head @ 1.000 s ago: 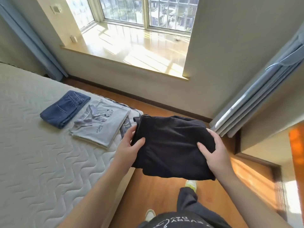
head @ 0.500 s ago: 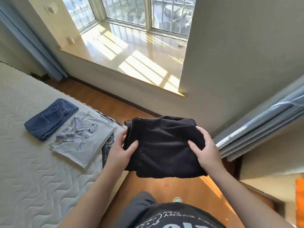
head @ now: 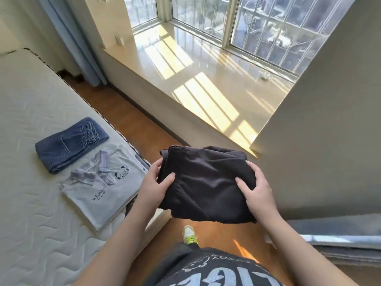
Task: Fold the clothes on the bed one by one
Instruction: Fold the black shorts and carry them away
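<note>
Holding a folded black garment [head: 206, 182] in the air beside the bed [head: 31, 104], the left hand [head: 153, 185] and right hand [head: 258, 193] are each pinching one side, thumbs on top. Folded jeans [head: 70, 144] and a white shirt [head: 101, 188] are lying on the mattress.

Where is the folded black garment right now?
Centre of the head view, the black garment is held off the bed over the floor, left hand and right hand gripping its sides.

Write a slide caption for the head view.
Both hands hold a folded black garment beside the bed.
</note>
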Action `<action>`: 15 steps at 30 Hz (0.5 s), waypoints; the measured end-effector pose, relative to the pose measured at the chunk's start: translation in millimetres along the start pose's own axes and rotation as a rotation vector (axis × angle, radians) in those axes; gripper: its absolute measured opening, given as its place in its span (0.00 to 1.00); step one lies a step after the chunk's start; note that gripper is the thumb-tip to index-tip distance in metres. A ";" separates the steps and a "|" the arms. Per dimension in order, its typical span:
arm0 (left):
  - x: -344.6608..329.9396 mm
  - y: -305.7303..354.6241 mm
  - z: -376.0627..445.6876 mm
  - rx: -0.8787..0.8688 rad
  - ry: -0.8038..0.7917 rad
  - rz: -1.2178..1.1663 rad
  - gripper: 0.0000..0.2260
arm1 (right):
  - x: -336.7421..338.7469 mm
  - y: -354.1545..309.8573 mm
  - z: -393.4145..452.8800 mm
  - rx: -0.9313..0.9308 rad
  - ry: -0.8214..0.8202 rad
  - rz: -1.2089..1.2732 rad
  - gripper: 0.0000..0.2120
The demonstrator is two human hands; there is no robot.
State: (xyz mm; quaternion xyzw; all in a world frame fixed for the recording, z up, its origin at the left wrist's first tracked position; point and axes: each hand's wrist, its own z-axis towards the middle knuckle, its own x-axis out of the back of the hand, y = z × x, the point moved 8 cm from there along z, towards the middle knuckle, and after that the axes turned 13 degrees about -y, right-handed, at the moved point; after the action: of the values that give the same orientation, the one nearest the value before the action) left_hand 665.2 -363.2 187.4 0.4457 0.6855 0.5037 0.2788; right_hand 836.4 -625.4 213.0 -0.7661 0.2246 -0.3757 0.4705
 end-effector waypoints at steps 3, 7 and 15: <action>11.5 17.4 34.4 -0.013 -0.002 0.029 0.25 | -1.6 -18.6 43.3 0.014 0.001 -0.006 0.23; 38.9 33.4 65.9 -0.028 0.035 0.026 0.25 | -17.3 -38.0 93.6 0.029 -0.048 0.001 0.24; 92.7 32.9 115.3 0.018 0.233 -0.070 0.22 | -57.4 -77.9 212.7 0.089 -0.222 -0.060 0.26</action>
State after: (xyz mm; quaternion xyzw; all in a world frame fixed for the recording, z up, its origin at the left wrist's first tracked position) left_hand 730.5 -226.4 185.5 0.3624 0.7329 0.5359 0.2107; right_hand 967.7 -432.4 202.9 -0.7878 0.1310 -0.3121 0.5146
